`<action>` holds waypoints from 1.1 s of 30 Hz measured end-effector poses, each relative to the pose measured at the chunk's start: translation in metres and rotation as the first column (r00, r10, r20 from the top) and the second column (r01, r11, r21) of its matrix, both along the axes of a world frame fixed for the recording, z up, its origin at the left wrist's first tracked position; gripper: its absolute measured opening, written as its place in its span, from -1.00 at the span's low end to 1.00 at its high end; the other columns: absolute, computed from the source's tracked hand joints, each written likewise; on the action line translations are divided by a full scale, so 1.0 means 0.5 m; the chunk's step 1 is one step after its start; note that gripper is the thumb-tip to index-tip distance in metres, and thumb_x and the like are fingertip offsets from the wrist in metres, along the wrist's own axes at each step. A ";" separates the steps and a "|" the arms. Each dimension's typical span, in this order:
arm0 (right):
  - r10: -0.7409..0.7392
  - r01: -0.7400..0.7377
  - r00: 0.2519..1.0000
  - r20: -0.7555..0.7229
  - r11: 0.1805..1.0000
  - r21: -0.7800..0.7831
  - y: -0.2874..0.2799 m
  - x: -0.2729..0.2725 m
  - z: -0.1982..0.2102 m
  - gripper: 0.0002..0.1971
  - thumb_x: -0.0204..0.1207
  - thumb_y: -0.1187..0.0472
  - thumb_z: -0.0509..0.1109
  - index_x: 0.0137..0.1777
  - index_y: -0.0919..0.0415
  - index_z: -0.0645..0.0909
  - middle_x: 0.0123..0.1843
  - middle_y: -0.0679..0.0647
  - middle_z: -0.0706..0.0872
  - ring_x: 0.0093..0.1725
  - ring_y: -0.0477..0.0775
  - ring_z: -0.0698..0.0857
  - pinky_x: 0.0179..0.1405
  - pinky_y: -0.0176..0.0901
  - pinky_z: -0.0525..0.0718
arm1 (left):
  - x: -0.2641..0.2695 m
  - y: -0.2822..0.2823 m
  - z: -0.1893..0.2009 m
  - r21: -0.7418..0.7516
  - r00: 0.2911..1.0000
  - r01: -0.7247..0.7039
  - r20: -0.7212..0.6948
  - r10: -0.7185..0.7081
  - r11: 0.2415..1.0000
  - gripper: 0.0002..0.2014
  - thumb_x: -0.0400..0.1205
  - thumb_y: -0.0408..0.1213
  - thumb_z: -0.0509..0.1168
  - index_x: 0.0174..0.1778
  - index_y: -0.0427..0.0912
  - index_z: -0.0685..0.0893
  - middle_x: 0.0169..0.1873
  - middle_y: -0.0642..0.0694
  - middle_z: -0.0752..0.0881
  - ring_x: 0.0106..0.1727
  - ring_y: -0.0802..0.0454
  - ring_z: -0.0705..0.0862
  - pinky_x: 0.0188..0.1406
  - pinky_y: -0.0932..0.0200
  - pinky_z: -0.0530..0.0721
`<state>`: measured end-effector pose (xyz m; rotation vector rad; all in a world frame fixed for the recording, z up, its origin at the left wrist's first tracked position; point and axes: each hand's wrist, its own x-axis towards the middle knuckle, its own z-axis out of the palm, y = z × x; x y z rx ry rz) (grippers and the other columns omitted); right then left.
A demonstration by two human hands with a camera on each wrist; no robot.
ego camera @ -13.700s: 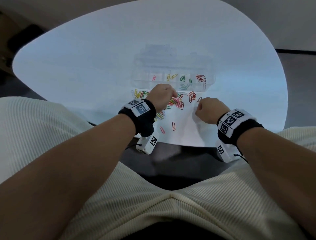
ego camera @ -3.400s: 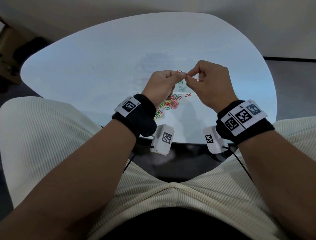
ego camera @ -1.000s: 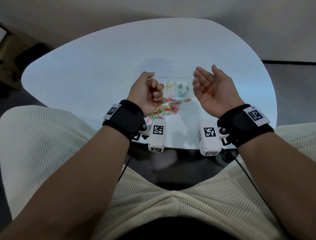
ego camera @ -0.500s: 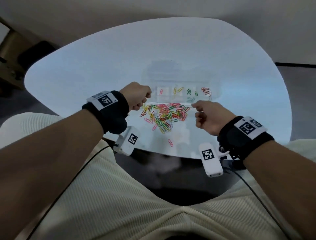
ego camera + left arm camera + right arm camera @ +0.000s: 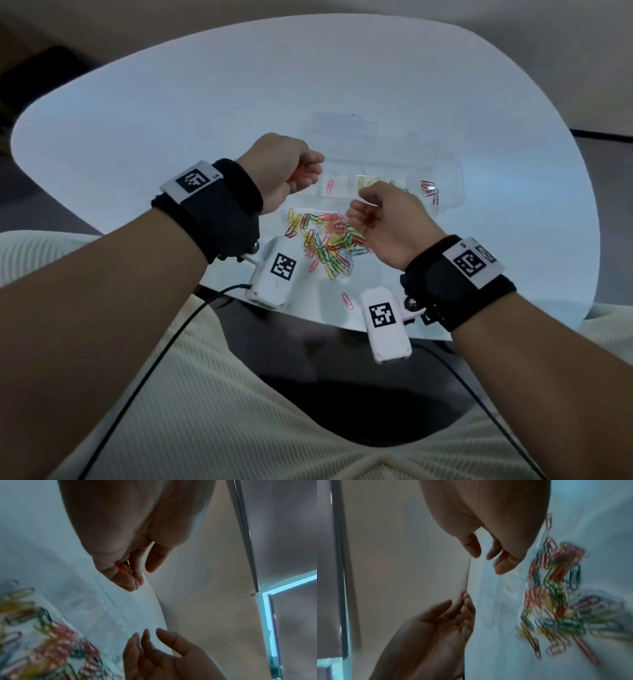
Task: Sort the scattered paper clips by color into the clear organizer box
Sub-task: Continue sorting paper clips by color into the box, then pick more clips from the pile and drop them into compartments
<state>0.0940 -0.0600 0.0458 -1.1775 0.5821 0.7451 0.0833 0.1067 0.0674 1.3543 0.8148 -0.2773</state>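
Orange clip [image 5: 123,568] — inside left-hand fingers [image 5: 127,580]

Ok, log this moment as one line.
left hand: holds orange clips | right hand: red clip | pile: unsorted | organizer box: partly filled

obstacles: clip pile [image 5: 325,245], organizer box [image 5: 394,178] | free: table [image 5: 171,120] left

Head view high, facing down over table [image 5: 171,120]; wrist views close, palm-side, sharing the clip pile [image 5: 329,243].
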 end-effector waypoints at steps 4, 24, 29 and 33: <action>-0.285 0.286 0.957 0.053 0.958 -0.016 -0.087 0.056 0.008 -0.89 0.58 0.35 0.24 -0.18 0.25 0.43 -0.28 0.15 0.40 -0.36 0.07 0.42 -0.36 -0.23 0.53 | 0.016 -0.075 0.003 -0.139 0.997 0.066 0.040 -0.061 0.988 -0.80 0.63 -0.43 0.24 0.06 -0.47 0.69 -0.24 -0.21 0.67 -0.25 0.00 0.65 -0.29 0.32 0.68; -0.057 0.082 0.972 0.227 0.991 -0.106 -0.269 0.108 0.054 -0.48 0.65 -0.19 0.24 0.49 0.09 0.43 0.35 0.21 0.56 0.29 0.10 0.65 0.35 -0.11 0.61 | 0.122 -0.357 -0.056 -0.067 0.995 0.098 0.041 -0.096 0.993 -0.77 0.70 -0.35 0.14 -0.29 -0.10 0.50 -0.18 -0.07 0.54 -0.13 -0.05 0.52 0.01 0.12 0.56; -0.004 0.044 0.965 0.264 0.988 -0.145 -0.248 0.089 0.041 -0.66 0.66 -0.06 0.30 0.26 0.15 0.61 0.21 0.16 0.66 0.10 0.09 0.73 0.19 -0.14 0.71 | 0.099 -0.339 -0.042 0.018 0.977 0.138 0.163 -0.139 0.990 -0.64 0.72 -0.34 0.13 0.45 -0.28 0.50 0.06 -0.08 0.52 0.06 -0.02 0.50 0.21 0.05 0.55; 0.100 -0.008 0.908 0.408 0.975 -0.221 -0.218 0.077 0.039 -0.87 0.60 0.26 0.32 -0.02 0.29 0.67 -0.13 0.22 0.73 -0.23 0.16 0.71 -0.05 -0.01 0.76 | 0.059 -0.290 -0.003 0.152 0.953 0.157 0.237 -0.190 0.976 -0.78 0.64 -0.44 0.18 0.13 -0.24 0.65 -0.17 -0.13 0.66 -0.19 -0.03 0.64 -0.11 0.13 0.71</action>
